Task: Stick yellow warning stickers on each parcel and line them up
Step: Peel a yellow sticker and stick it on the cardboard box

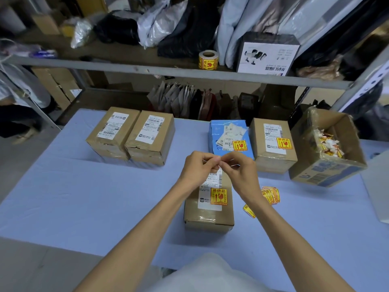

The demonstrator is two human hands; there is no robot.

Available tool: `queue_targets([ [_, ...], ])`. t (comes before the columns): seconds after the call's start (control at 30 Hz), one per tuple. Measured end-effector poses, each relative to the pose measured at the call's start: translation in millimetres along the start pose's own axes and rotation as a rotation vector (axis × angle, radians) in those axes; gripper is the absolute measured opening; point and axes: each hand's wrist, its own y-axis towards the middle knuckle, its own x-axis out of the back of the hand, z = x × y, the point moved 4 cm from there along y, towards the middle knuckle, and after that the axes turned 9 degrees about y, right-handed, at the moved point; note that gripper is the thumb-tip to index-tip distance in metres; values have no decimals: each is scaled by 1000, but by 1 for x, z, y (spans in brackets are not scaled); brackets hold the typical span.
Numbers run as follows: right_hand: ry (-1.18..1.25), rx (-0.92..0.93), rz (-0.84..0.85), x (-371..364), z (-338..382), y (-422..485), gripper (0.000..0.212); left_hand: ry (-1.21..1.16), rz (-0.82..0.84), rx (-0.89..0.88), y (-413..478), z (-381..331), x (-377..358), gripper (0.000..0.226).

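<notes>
Both hands meet above the near parcel [209, 199], left hand [199, 168] and right hand [237, 171] pinching something small, hard to make out, likely thin, limp sticker backing; best gripped by its edges.

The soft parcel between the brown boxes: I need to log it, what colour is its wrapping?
Light blue parcel, clearest in the head view.
</notes>
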Motion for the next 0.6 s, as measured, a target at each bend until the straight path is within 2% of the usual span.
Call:
queue_targets([
  [0.13, 12, -72, 43, 11, -4, 9, 2, -220, 62, 27, -2, -2, 0, 19],
  [0.27, 58, -71, 58, 18, 2, 13, 5, -311, 82, 50, -1, -8, 1, 17],
  [0.37, 215, -109, -81, 21, 7, 14, 17, -320, 46, 82, 3, -10, 2, 19],
  [0.6, 481, -257, -310, 15, 6, 8, 11, -301, 58, 90, 8, -14, -1, 16],
])
